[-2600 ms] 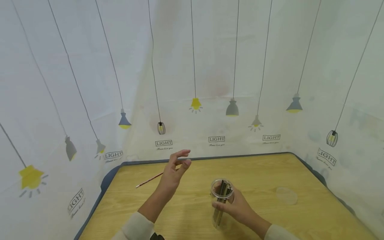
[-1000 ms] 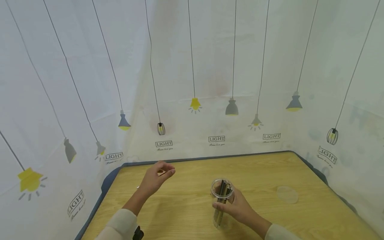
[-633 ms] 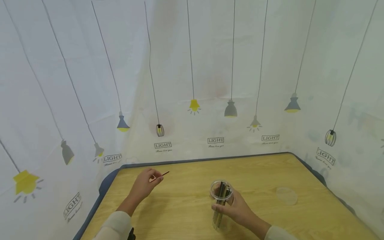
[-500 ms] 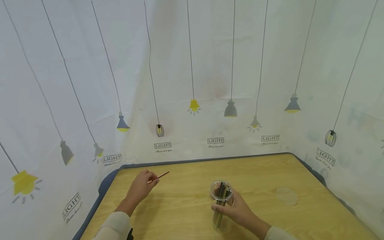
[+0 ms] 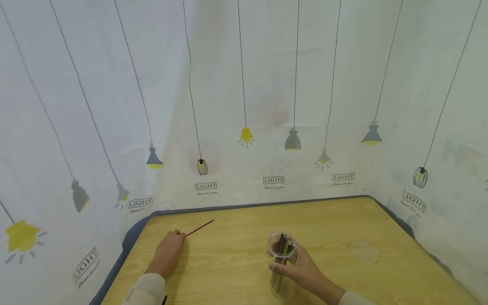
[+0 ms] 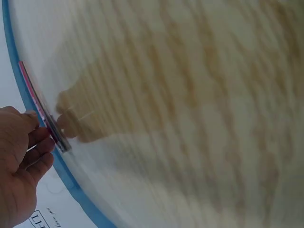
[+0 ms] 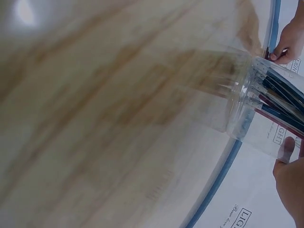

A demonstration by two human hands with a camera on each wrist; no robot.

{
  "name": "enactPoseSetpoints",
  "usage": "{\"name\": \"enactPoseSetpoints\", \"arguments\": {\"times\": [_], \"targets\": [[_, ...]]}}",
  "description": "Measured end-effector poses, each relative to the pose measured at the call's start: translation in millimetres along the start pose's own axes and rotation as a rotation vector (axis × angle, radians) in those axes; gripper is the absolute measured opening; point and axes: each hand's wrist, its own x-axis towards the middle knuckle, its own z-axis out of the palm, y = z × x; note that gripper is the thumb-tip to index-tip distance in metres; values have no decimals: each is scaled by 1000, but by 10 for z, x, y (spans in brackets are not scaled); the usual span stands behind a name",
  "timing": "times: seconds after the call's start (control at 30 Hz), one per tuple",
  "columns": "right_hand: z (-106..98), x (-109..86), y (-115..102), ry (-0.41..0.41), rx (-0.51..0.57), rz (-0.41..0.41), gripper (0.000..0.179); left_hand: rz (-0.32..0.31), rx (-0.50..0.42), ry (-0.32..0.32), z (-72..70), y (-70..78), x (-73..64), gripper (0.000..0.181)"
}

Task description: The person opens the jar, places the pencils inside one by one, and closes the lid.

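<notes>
In the head view, my left hand [image 5: 167, 250] is low over the left part of the table, its fingertips at the near end of a thin red-patterned pencil [image 5: 200, 227]. The left wrist view has the fingers curled in against that pencil [image 6: 35, 97], which lies along the tabletop. My right hand [image 5: 305, 269] grips a clear plastic jar [image 5: 272, 275] from its right side, thumb across the front. Lidless and upright, the jar contains several dark pencils [image 5: 282, 245]. Its base stands low in the head view; whether it touches the table I cannot tell.
A clear round lid [image 5: 365, 252] lies on the wood-grain table [image 5: 324, 220], right of the jar. White curtains [image 5: 228, 84] printed with lamps surround the table's back and sides. A blue border [image 5: 244, 206] runs along the table's far edge.
My left hand comes down from above the table, moves left and toward me, and takes the pencil by its near end. The right hand keeps the jar in place.
</notes>
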Motion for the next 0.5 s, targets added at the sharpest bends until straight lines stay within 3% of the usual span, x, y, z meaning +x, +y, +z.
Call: {"name": "enactPoseSetpoints", "arguments": {"times": [0.13, 0.3, 0.5], "targets": [[-7, -5, 9, -4, -3, -8, 58, -19, 2, 1, 76, -15, 44, 26], [-8, 1, 31, -4, -8, -20, 56, -21, 9, 29, 107, -18, 115, 9], [-12, -6, 46, -2, -11, -40, 53, -70, -54, 12, 110, 3, 158, 12]]}}
